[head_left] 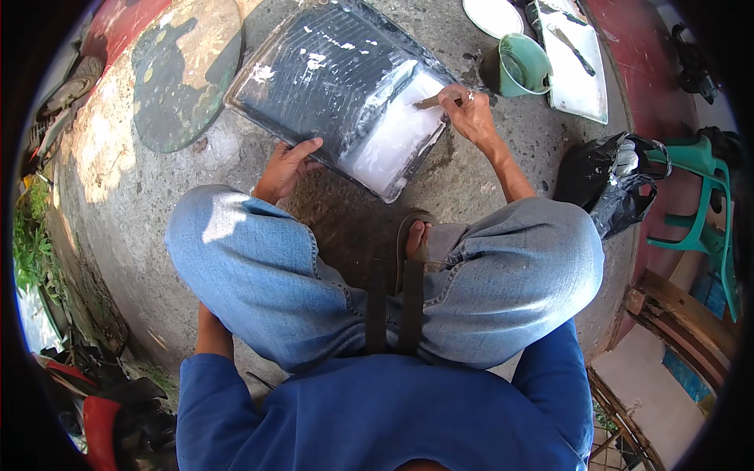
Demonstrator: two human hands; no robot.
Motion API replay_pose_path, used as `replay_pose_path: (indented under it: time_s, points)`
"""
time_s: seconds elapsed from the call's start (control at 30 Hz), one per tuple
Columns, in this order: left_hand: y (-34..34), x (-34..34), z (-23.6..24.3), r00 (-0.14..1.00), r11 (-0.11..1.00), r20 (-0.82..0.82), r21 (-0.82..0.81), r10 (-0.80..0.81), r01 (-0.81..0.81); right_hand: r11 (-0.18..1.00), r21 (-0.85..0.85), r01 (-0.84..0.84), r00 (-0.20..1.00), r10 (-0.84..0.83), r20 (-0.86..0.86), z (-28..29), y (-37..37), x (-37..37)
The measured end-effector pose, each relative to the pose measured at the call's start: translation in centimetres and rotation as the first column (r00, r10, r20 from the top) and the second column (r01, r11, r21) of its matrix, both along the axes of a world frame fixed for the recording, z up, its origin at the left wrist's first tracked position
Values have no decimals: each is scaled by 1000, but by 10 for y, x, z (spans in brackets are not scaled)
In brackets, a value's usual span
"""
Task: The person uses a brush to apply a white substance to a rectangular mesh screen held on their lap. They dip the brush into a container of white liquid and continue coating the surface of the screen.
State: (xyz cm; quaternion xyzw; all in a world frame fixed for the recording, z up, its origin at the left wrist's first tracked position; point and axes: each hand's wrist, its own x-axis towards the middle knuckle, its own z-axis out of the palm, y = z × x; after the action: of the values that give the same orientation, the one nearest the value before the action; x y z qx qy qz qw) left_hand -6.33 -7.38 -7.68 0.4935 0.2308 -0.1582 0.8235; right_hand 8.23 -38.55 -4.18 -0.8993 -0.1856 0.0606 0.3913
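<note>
A black paint tray [330, 78] with a ribbed slope lies tilted across the ground in front of me. White paint [397, 141] fills its near right end, and white smears streak the ribs. My left hand [289, 166] grips the tray's near left edge, thumb on top and fingers underneath. At the right edge of the tray, my right hand [469, 114] pinches a short brown stick [426, 103], its tip at the white paint. The stick's other end is hidden in my fingers, so its exact kind is unclear.
Beyond my right hand stand a green bucket [525, 67], a white lid [493, 16] and a white tray [585, 86] with a paint-covered tool [572, 50]. A black plastic bag [609, 184] and green chair [699, 196] are at right. A round board [187, 74] lies far left.
</note>
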Motion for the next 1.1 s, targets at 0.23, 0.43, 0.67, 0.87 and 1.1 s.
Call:
replay_pose_path:
  time_s: [0.23, 0.43, 0.67, 0.87, 1.1]
  points:
    - [-3, 2, 2, 1000, 1000, 17, -26, 13, -13, 999, 7, 44, 949, -44, 311, -10, -19, 18]
    - [1, 3, 0, 999, 999, 42, -26, -20, 21, 997, -69, -27, 960, 45, 277, -2, -20, -11]
    - [0, 2, 0, 1000, 1000, 6, 20, -5, 5, 989, 84, -118, 992, 113, 64, 11, 0, -64]
    - [-2, 3, -2, 1000, 1000, 17, 25, -13, 13, 937, 66, -344, 939, 342, 31, 6, 14, -94]
    - [0, 2, 2, 1000, 999, -3, 36, -6, 6, 972, 181, -151, 963, 186, -196, 1, 25, -89]
